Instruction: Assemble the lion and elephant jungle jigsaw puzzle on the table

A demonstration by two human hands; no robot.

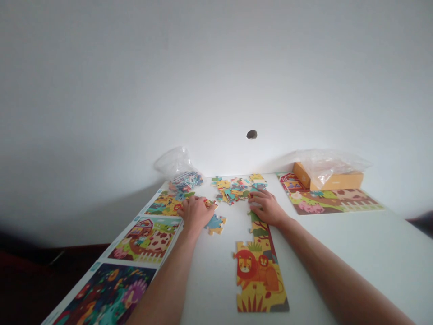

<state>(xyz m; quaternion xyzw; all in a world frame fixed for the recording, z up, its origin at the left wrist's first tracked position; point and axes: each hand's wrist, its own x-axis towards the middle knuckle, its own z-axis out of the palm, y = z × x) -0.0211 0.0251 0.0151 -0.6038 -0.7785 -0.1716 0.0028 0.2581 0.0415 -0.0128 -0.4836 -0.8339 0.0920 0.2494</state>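
Pinching one jigsaw piece (209,203) in the left hand (195,214), right hand (267,207) lying open, fingers released.

Your left grip (195,214) curls downward, fingers bunched and knuckles up, the left forearm (162,289) reaching in from lower left; your right grip (267,206) lies flatter, fingers spread forward, the right forearm (338,275) angling in from lower right.
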